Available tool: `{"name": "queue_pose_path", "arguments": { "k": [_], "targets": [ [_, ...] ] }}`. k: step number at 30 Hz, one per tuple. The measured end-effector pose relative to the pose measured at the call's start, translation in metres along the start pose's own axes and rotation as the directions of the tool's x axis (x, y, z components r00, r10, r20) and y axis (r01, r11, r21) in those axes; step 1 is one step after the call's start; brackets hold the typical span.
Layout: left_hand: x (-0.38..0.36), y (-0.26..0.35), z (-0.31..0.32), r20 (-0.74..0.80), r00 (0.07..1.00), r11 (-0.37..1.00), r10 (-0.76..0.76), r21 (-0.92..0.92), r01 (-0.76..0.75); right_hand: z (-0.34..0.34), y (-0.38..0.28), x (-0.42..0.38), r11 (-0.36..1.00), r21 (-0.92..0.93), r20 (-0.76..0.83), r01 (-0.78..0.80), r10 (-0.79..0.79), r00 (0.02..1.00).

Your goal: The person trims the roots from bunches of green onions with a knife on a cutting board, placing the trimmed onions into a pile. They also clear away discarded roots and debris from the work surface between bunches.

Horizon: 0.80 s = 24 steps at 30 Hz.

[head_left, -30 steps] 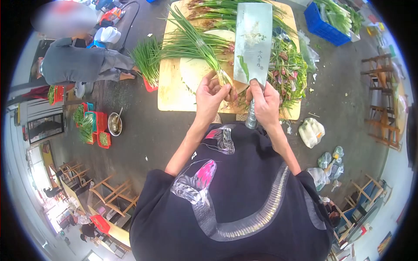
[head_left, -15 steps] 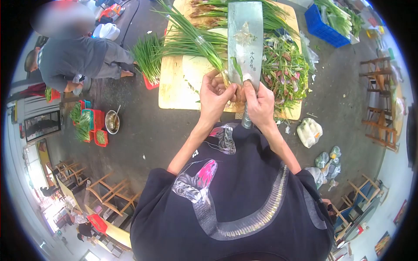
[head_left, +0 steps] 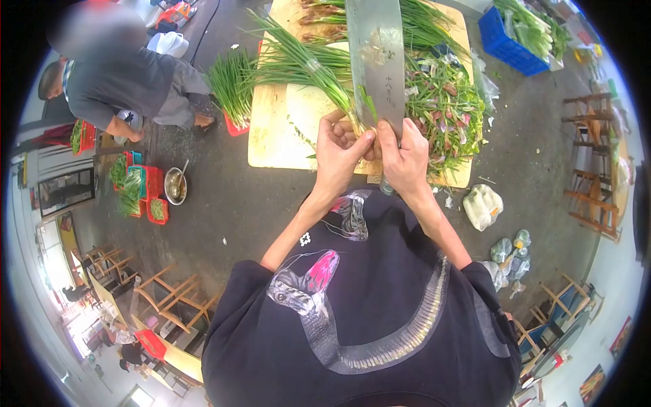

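My left hand (head_left: 333,150) is closed around the white root ends of a scallion bunch (head_left: 325,83), whose green tops point up and to the left over the wooden board (head_left: 271,146). In my right hand (head_left: 405,157) is a wide cleaver (head_left: 377,57), its blade pointing away from me. Thumb and fingers pinch it low on the blade, and the handle hangs below my hand. A strip of green leaf lies against the blade's left side. Both hands are close together at the board's near edge. Beside the blade is a heap of leafy trimmings (head_left: 444,112).
More scallions (head_left: 322,34) lie at the board's far side. Left of it stands a red basket of scallions (head_left: 230,91). A blue crate (head_left: 508,47) with vegetables is at the upper right. A white bag (head_left: 483,207) lies on the floor. A co-worker (head_left: 129,88) bends at the left.
The cleaver blade has shifted slightly left and away from me, and its face has turned a little. Both hands stay nearly in place. The co-worker's body and arm have moved.
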<state>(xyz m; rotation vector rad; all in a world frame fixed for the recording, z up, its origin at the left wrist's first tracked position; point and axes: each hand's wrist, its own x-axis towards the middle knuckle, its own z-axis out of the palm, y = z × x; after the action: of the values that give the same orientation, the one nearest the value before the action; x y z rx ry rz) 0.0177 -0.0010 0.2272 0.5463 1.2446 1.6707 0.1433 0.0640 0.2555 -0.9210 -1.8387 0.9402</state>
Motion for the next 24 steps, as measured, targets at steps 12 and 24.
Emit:
{"name": "queue_pose_path", "arguments": {
  "k": [12, 24],
  "targets": [
    [-0.002, 0.003, 0.006, 0.014, 1.000, 1.000, -0.024, -0.006, 0.024, 0.004, -0.004, 0.009, 0.989, 0.081, -0.011, -0.122, 0.124, 0.992],
    [0.008, 0.007, -0.020, 0.212, 0.977, 1.000, -0.004, 0.024, -0.001, -0.018, -0.005, 0.017, 0.949, 0.205, -0.005, -0.239, 0.246, 0.969]
  ]
}}
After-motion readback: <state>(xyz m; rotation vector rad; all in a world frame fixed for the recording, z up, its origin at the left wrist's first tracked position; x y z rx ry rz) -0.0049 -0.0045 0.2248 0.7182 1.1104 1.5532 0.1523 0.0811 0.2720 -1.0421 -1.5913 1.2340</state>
